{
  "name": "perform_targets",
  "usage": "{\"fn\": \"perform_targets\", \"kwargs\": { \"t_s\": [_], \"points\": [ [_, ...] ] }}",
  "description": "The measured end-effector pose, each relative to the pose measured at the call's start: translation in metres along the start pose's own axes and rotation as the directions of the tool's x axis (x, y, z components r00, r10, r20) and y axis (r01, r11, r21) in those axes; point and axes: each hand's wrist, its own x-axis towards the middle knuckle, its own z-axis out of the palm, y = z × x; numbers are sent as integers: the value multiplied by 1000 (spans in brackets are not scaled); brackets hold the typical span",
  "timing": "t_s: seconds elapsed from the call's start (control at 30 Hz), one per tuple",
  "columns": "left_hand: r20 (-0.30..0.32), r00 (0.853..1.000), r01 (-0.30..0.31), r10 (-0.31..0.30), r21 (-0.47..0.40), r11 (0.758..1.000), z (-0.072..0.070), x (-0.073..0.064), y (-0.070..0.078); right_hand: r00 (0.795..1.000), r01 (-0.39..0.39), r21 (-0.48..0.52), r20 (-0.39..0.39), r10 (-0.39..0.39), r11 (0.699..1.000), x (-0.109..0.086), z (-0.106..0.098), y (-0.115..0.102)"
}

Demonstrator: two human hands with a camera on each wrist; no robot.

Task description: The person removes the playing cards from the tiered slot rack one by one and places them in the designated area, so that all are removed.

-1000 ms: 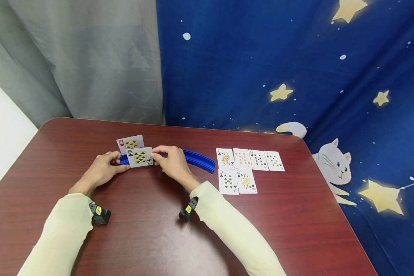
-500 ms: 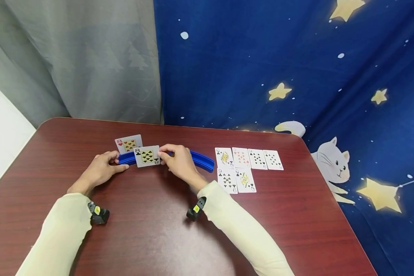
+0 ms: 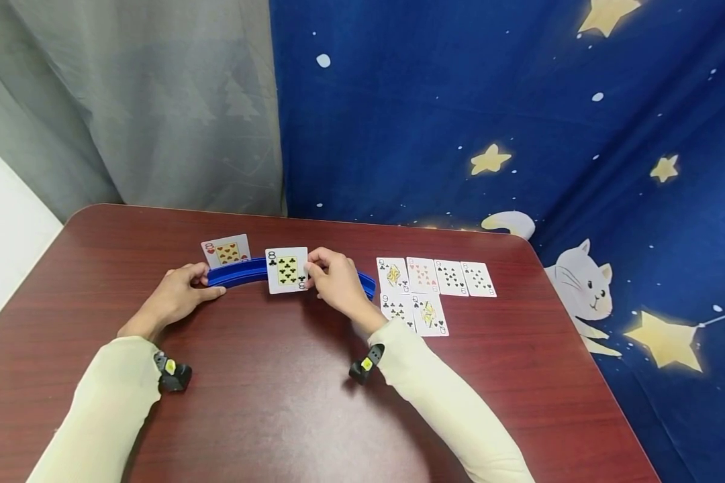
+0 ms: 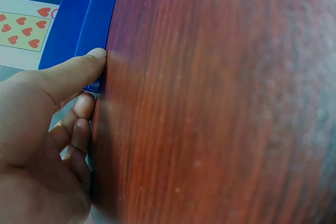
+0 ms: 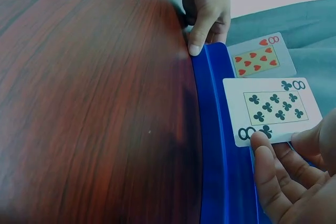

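Observation:
A curved blue card holder (image 3: 238,273) lies on the table, and my left hand (image 3: 178,295) grips its left end. In the left wrist view the thumb (image 4: 86,69) presses on the holder's front edge, with the other fingers curled at its end. The eight of hearts (image 3: 226,251) stands upright in the holder near that hand. My right hand (image 3: 341,285) pinches the right edge of the eight of clubs (image 3: 287,270), its face toward me, in front of the holder's middle. In the right wrist view this playing card (image 5: 273,109) overlaps the holder's slot.
Right of the holder, several playing cards (image 3: 423,276) lie face up in two rows on the brown table (image 3: 248,402); the right forearm partly covers the nine of clubs (image 3: 397,310). Grey and blue curtains (image 3: 362,134) hang behind the table's back edge.
My right hand has moved right along the holder with the eight of clubs, uncovering more of the holder's left part. The left hand and the eight of hearts have stayed in place.

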Motion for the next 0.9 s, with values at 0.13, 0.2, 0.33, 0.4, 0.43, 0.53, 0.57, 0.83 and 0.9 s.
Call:
{"fn": "perform_targets", "kwargs": {
  "t_s": [0.13, 0.2, 0.33, 0.4, 0.43, 0.53, 0.57, 0.83, 0.9],
  "points": [
    [4, 1000, 3, -3, 1, 1000, 0, 0, 0, 1000, -11, -10, -2, 11, 1000, -2, -5, 6],
    [5, 1000, 7, -7, 2, 1000, 0, 0, 0, 1000, -13, -16, -5, 13, 1000, -4, -8, 9],
    [8, 1000, 10, -10, -2, 1000, 1, 0, 0, 1000, -14, -26, -24, 14, 1000, -6, -15, 15],
    [9, 1000, 12, -12, -6, 1000, 1, 0, 0, 999, -13, -30, -36, 11, 999, -8, -19, 17],
    [8, 1000, 13, -13, -8, 1000, 1, 0, 0, 999, -12, -32, -41, 11, 999, -9, -21, 18],
    [5, 1000, 8, -8, -10, 1000, 1, 0, 0, 998, -13, -31, -54, 12, 999, -11, -28, 22],
    [4, 1000, 6, -6, -8, 1000, 1, 0, 0, 998, -13, -31, -57, 12, 999, -12, -30, 24],
    [-14, 1000, -13, 13, 1, 1000, 2, 0, -1, 996, -47, -59, -80, 43, 997, -18, -48, 38],
    [-16, 1000, -14, 14, 1, 1000, 2, 0, -1, 994, -58, -67, -91, 52, 996, -20, -52, 41]
  ]
}}
